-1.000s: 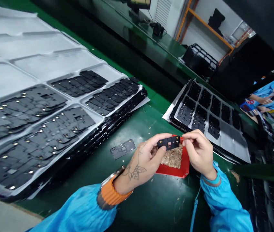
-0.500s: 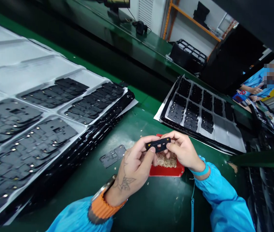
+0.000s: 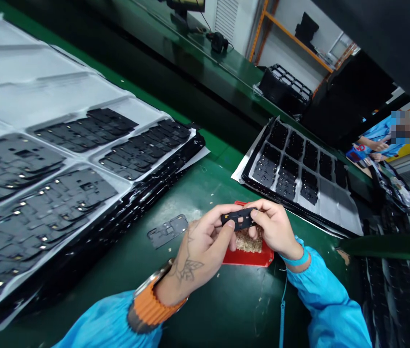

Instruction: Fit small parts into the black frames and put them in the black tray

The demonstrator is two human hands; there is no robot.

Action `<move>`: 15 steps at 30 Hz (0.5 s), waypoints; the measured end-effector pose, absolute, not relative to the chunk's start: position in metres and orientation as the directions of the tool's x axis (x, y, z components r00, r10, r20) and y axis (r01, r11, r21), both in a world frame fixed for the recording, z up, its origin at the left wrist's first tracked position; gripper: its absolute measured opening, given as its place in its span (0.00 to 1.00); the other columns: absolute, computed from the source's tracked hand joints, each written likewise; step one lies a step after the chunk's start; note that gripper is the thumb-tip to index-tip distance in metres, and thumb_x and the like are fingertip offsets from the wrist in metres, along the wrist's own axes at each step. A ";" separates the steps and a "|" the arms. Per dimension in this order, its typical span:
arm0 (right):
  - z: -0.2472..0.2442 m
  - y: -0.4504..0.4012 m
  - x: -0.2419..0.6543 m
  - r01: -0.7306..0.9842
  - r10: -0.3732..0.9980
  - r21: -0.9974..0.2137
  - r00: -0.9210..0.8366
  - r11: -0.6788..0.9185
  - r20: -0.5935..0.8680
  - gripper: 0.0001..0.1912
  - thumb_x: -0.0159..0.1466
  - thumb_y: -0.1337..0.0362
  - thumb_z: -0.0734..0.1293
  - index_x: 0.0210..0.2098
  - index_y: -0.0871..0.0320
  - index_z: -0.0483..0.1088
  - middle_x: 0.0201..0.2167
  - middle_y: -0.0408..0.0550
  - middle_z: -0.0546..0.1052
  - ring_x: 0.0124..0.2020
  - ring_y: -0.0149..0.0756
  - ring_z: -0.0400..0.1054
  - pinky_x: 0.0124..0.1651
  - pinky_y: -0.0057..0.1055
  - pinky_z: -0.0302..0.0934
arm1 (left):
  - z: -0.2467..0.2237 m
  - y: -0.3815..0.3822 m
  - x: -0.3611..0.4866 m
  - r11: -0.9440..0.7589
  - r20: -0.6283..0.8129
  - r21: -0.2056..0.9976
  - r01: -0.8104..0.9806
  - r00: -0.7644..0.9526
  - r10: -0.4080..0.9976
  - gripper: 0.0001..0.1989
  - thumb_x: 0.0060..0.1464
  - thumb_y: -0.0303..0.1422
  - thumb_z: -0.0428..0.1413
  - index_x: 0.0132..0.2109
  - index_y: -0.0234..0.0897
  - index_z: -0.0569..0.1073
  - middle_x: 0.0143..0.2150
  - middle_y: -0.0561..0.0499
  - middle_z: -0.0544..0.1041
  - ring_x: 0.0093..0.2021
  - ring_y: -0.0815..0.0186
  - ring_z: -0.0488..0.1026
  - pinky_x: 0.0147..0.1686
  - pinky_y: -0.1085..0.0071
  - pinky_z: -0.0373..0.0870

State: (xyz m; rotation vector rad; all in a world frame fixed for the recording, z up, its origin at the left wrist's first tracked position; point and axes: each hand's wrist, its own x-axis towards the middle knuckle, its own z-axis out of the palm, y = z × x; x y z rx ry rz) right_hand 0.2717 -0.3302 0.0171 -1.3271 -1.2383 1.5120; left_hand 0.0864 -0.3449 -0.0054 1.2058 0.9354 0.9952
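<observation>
White tray (image 3: 45,82) of blk parts along counter's L edge, loose blk plate (image 3: 167,231) on green counter (image 3: 219,309), L hand (image 3: 203,249) & R hand (image 3: 273,227) both pinching blk frame (image 3: 237,218), just above red tray (image 3: 259,258) w/ tan crumbs (image 3: 246,241), blk-parts tray (image 3: 299,176) near far edge, to the R

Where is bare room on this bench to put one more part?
Largest patch: green bench mat in front of the red tray, between your left sleeve and the coiled blue cord. A narrower strip lies between the stacked black trays and the right tray. Crowded: around your left hand and right hand, holding the black part.
</observation>
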 end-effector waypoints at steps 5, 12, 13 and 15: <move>0.016 -0.330 0.273 0.009 0.951 -0.979 -0.235 -0.204 -0.201 0.19 0.68 0.53 0.71 0.47 0.64 0.74 0.24 0.47 0.75 0.21 0.28 0.68 0.25 0.23 0.65 | -0.006 -0.344 0.085 0.098 -0.066 0.990 -0.101 0.281 0.957 0.16 0.70 0.36 0.50 0.59 0.34 0.69 0.24 0.55 0.73 0.23 0.70 0.71 0.25 0.76 0.69; 0.015 -0.330 0.272 0.026 0.953 -0.965 -0.153 -0.262 -0.263 0.12 0.66 0.59 0.68 0.41 0.65 0.75 0.23 0.47 0.74 0.17 0.27 0.66 0.21 0.21 0.61 | -0.004 -0.345 0.086 0.084 -0.056 0.993 -0.080 0.297 0.953 0.16 0.71 0.37 0.50 0.59 0.34 0.70 0.24 0.55 0.73 0.23 0.71 0.70 0.23 0.77 0.67; 0.014 -0.330 0.272 0.037 0.955 -0.966 -0.142 -0.257 -0.260 0.13 0.67 0.58 0.69 0.40 0.65 0.76 0.24 0.47 0.75 0.17 0.27 0.66 0.21 0.21 0.60 | -0.004 -0.345 0.086 0.078 -0.051 0.994 -0.079 0.298 0.953 0.16 0.71 0.37 0.49 0.58 0.34 0.70 0.24 0.55 0.73 0.23 0.71 0.70 0.24 0.77 0.67; 0.013 -0.331 0.272 0.059 0.960 -0.968 -0.129 -0.243 -0.248 0.16 0.69 0.55 0.69 0.40 0.65 0.76 0.24 0.48 0.75 0.17 0.26 0.65 0.22 0.20 0.59 | -0.005 -0.345 0.085 0.075 -0.050 0.995 -0.072 0.303 0.952 0.15 0.71 0.37 0.49 0.58 0.36 0.71 0.24 0.55 0.73 0.23 0.71 0.69 0.25 0.76 0.68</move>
